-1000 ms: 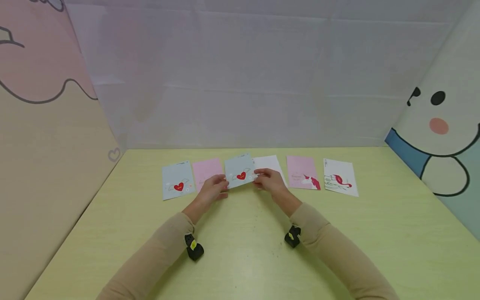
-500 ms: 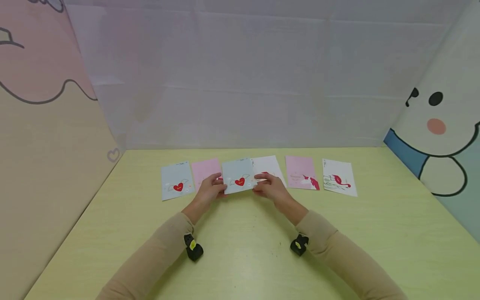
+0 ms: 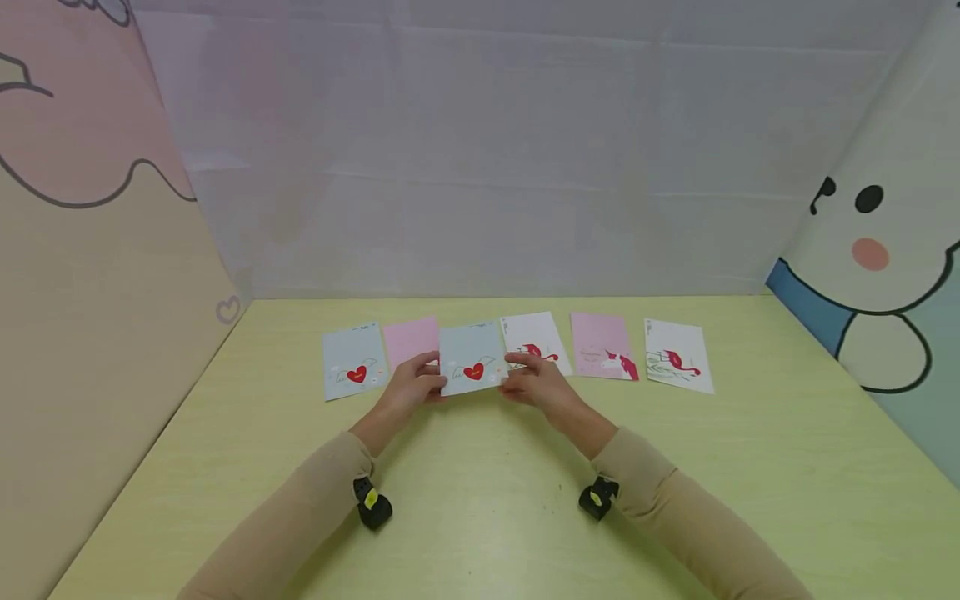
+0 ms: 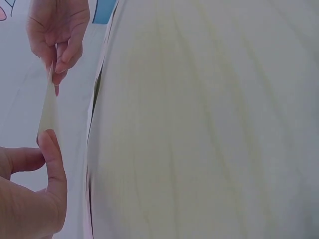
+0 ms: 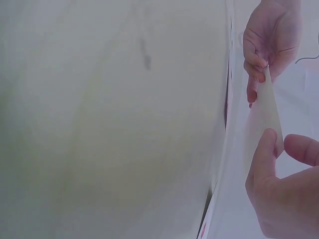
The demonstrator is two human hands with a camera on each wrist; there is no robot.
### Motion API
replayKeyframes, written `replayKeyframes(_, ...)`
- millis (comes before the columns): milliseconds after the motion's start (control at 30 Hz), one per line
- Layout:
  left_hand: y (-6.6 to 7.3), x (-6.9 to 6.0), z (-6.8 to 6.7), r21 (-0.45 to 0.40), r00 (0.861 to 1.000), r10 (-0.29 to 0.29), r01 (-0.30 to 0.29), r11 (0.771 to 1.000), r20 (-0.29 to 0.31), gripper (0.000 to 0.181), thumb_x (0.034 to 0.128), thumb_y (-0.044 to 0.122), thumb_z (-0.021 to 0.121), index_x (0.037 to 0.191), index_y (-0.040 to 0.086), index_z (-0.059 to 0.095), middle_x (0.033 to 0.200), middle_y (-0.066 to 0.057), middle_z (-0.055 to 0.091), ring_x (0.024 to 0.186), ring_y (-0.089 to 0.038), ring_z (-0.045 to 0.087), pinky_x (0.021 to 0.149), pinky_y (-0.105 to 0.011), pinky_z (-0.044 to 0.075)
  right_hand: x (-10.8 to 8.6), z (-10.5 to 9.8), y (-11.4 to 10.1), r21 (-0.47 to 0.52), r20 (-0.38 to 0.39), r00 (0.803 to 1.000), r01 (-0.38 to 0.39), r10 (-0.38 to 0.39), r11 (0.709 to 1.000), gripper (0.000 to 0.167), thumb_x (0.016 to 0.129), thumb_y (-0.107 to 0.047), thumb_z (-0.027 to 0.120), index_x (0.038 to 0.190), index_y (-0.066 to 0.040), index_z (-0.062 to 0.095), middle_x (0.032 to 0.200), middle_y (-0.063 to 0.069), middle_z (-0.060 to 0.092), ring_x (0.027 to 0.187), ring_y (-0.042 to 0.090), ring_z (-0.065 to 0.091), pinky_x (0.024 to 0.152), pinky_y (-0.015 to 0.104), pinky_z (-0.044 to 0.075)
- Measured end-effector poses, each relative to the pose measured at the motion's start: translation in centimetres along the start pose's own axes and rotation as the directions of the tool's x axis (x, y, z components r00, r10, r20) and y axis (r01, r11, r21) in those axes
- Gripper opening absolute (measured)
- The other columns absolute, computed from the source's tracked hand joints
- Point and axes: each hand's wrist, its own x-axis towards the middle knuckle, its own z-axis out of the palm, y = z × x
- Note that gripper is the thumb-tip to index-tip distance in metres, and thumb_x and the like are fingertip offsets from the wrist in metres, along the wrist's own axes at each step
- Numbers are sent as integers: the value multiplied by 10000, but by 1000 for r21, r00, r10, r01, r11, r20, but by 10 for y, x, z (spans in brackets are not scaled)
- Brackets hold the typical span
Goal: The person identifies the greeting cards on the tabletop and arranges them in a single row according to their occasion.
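A pale blue card (image 3: 471, 343) with a red winged heart is held up above the table by both hands. My left hand (image 3: 407, 387) pinches its left edge between thumb and fingers, while my right hand (image 3: 546, 387) pinches the right edge. Seen nearly edge-on in the left wrist view, the blue card (image 4: 48, 109) is raised off the table and spans the two hands. Behind it lie a pink card (image 3: 408, 337), partly covered by the left hand and blue card, and a white flamingo card (image 3: 531, 329), whose lower edge the right hand hides.
At the row's left end lies another blue heart card (image 3: 354, 358). A pink unicorn card (image 3: 602, 342) and a second white flamingo card (image 3: 678, 354) lie to the right. Behind the table (image 3: 487, 500) rises a white sheet (image 3: 480, 167); printed panels stand on either side.
Both hands have brought the blue heart card a little toward me and slightly left. More of the white flamingo card behind it now shows.
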Motion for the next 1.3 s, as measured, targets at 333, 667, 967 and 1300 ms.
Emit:
replayKeyframes(333,-2,-16,-18,24,999,8,-9,1000,41,522,842,-21,541,1327,28,357,1073,-179,479,771,-213,550,663,-311,508,-4,11,-2,8,27,999,23,-23,1000,393,834,42,534,1220,24,466,1044,181,535,825,205,573,760,330,481)
replayKeyframes(667,3,-34,-34,64,995,-6,-1,998,104,565,843,0,546,1351,7,298,1092,-196,450,730,-196,555,658,-308,509,-6,20,-2,40,47,998,37,-39,999,385,839,44,521,1219,37,462,1040,180,532,831,225,576,783,352,470)
replayKeyframes(967,0,-44,-48,129,993,-34,19,992,117,541,842,23,556,1332,1,328,1063,-186,476,729,-209,567,661,-300,506,-12,30,2,47,88,996,-5,0,999,372,843,38,512,1212,33,467,1034,168,530,852,230,574,783,336,471)
replayKeyframes(1300,-4,-55,-68,152,995,-30,15,988,97,510,838,47,581,1298,3,365,1004,-173,494,703,-231,583,651,-315,510,-16,42,6,63,145,989,-10,0,998,365,847,43,499,1210,55,456,1035,163,529,833,214,572,780,339,472)
